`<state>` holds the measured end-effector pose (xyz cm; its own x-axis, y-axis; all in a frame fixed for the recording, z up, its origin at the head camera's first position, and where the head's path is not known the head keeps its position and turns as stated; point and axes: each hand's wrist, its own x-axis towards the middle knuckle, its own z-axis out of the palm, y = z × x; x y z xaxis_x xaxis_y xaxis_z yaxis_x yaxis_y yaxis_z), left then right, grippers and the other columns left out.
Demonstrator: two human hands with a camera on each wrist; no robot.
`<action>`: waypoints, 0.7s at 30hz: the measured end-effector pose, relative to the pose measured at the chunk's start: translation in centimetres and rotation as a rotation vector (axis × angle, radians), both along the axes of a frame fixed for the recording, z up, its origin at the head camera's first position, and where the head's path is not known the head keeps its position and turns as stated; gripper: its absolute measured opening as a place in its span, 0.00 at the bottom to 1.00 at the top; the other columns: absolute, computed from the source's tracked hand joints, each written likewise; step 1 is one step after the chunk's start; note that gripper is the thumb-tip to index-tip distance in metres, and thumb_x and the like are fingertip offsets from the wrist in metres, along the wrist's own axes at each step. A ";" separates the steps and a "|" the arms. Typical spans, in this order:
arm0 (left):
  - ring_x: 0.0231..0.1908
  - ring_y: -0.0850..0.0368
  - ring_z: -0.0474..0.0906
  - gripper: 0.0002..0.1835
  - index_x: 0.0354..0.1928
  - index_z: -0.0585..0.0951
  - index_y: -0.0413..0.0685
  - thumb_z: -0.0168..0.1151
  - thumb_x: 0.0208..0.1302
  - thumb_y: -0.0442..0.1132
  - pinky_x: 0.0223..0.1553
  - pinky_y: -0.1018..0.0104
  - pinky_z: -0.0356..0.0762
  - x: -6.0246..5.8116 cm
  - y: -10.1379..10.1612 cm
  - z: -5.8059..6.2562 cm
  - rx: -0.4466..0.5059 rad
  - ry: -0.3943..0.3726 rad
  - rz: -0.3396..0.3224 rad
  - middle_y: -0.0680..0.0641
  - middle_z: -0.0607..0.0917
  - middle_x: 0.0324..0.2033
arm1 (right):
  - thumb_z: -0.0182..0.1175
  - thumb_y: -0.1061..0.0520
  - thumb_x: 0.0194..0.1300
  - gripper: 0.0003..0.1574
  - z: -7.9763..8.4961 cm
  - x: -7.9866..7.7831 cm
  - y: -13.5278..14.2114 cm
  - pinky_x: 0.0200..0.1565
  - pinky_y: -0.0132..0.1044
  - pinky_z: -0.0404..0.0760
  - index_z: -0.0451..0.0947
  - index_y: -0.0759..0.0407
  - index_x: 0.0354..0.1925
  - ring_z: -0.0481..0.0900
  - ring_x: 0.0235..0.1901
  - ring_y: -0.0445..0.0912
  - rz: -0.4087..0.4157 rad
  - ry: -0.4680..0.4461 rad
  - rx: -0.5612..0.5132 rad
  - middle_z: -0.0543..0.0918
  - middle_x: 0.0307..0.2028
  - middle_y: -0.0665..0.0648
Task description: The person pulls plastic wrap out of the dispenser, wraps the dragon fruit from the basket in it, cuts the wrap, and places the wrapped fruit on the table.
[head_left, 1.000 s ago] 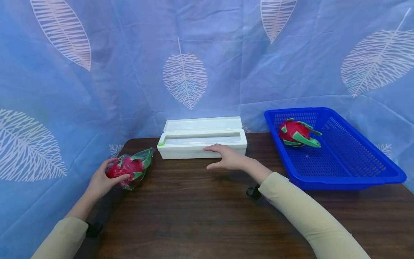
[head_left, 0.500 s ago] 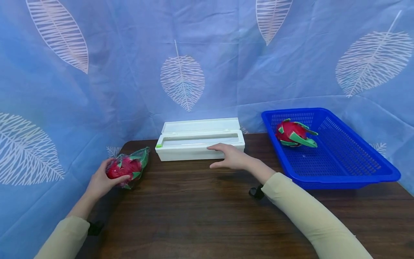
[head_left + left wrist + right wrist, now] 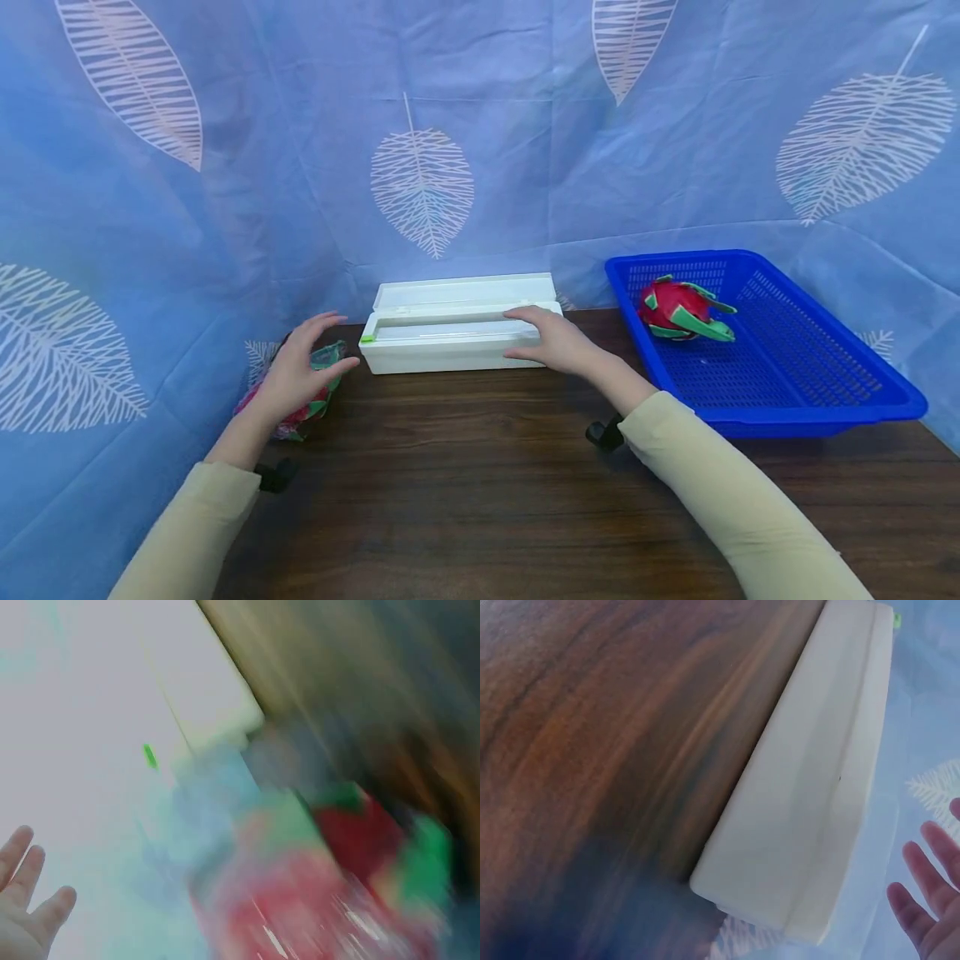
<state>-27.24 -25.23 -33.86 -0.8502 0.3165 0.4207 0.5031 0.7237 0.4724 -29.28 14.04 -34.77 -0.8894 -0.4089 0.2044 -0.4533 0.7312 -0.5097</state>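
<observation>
The white dispenser box [image 3: 459, 333] lies lengthwise at the back of the dark wooden surface [image 3: 480, 483], its lid tipped open toward the blue leaf-print cloth [image 3: 300, 167] behind it and a small green tab [image 3: 367, 339] at its left end. The right hand [image 3: 551, 337] rests over the box's right end, fingers fairly straight and spread across the top front edge; in the right wrist view those fingers [image 3: 930, 900] show extended just past the box [image 3: 810, 795]. The left hand [image 3: 300, 375] hovers with fingers spread wide and holds nothing, just above a plastic-wrapped dragon fruit [image 3: 300, 412] that lies at the surface's left edge, near the box's left end; the hand hides most of it. The left wrist view is heavily blurred, showing only red and green smears [image 3: 337, 877] and straight fingertips [image 3: 30, 892]. To the right, well apart from the box, a blue mesh basket [image 3: 810, 392] holds a second dragon fruit [image 3: 678, 308] in its far left corner.
</observation>
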 end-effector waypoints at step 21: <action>0.66 0.36 0.60 0.21 0.62 0.75 0.38 0.59 0.69 0.36 0.64 0.40 0.59 -9.2 4.0 -3.1 -0.014 -0.287 -0.038 0.34 0.71 0.63 | 0.62 0.48 0.67 0.36 -3.1 -3.7 2.0 0.65 0.56 0.60 0.66 0.61 0.68 0.60 0.67 0.59 -0.150 0.013 -0.026 0.66 0.67 0.64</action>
<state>-36.49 -21.21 -37.01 -0.9214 0.3542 0.1600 0.3770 0.7145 0.5893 -32.95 16.07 -37.86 -0.9373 -0.2660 0.2252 -0.3467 0.7779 -0.5241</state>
